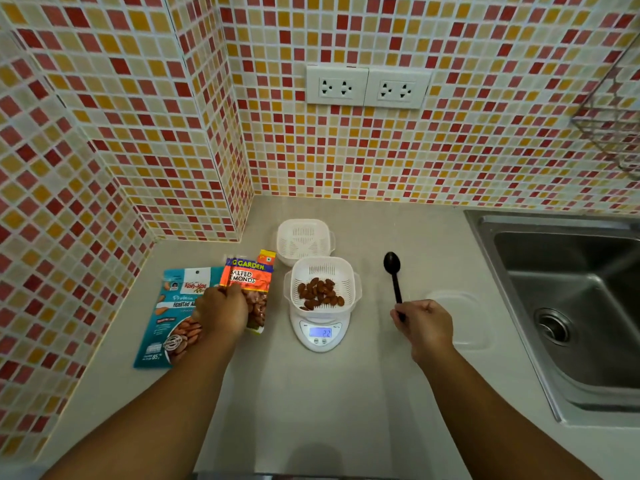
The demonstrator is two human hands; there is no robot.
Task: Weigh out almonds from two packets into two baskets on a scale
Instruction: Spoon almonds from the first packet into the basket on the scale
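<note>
Hands first, since they're nearest: the left hand at about 9 o'clock has its fingers curled around the orange packet of salted almonds, holding it upright on the counter. The right hand at about 3 o'clock is clenched around the handle of a black spoon, with the bowl pointing away towards 12.

Between them sits the white scale, lit display reading 22, though it's a bit blurry. On top of it is a white basket with a small pile of almonds inside. Lying flat just left of the orange packet is the teal packet of roasted almonds.

Further back at 12 o'clock, the second basket is parked right behind the first one. Steel sink is off at 3, and two wall sockets sit up on the tiles.
</note>
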